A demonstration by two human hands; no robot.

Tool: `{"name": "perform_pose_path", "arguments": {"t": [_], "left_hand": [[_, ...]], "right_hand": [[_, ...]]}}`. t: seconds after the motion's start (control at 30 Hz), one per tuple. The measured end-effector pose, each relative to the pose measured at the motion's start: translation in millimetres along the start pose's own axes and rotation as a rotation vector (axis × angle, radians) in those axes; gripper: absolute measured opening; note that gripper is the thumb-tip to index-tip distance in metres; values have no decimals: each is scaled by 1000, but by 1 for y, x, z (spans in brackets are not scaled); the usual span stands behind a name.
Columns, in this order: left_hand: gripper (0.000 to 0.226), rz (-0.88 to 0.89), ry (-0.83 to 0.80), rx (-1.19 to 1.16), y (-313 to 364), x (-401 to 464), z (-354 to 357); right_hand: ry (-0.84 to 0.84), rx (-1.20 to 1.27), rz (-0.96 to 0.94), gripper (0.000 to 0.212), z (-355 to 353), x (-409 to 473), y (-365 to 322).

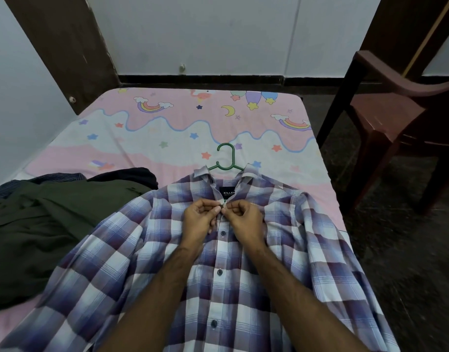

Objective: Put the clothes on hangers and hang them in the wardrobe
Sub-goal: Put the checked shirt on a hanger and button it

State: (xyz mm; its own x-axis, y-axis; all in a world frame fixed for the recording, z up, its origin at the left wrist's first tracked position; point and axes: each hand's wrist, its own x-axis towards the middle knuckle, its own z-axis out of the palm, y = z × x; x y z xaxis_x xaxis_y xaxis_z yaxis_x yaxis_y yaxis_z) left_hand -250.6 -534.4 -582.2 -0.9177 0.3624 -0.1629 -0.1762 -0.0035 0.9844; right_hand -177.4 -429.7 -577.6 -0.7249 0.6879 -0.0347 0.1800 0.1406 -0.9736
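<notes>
One bed [167, 128] carries one checked shirt [243, 288], laid flat at its near end. One pile of dark clothes [40, 224] lies left of the shirt. One green hanger [227, 158] protrudes from the collar. Left hand [201, 217] and right hand [243, 218] pinch the shirt's top button area, fingers curled together.
</notes>
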Motion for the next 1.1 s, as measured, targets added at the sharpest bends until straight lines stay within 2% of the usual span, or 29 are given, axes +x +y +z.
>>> {"name": "perform_pose_path", "arguments": {"t": [0.47, 0.6, 0.7, 0.9, 1.1], "left_hand": [[3, -30, -14, 16, 3, 2, 2], [21, 14, -36, 59, 4, -4, 3], [24, 89, 16, 159, 3, -6, 8], [4, 200, 125, 201, 1, -11, 14], [8, 287, 198, 402, -2, -13, 18]], "right_hand": [[1, -12, -61, 11, -2, -6, 10], [-16, -6, -83, 9, -1, -10, 11], [-33, 30, -78, 7, -2, -11, 11], [-73, 117, -39, 11, -3, -10, 13], [-51, 120, -35, 9, -4, -9, 11]]}}
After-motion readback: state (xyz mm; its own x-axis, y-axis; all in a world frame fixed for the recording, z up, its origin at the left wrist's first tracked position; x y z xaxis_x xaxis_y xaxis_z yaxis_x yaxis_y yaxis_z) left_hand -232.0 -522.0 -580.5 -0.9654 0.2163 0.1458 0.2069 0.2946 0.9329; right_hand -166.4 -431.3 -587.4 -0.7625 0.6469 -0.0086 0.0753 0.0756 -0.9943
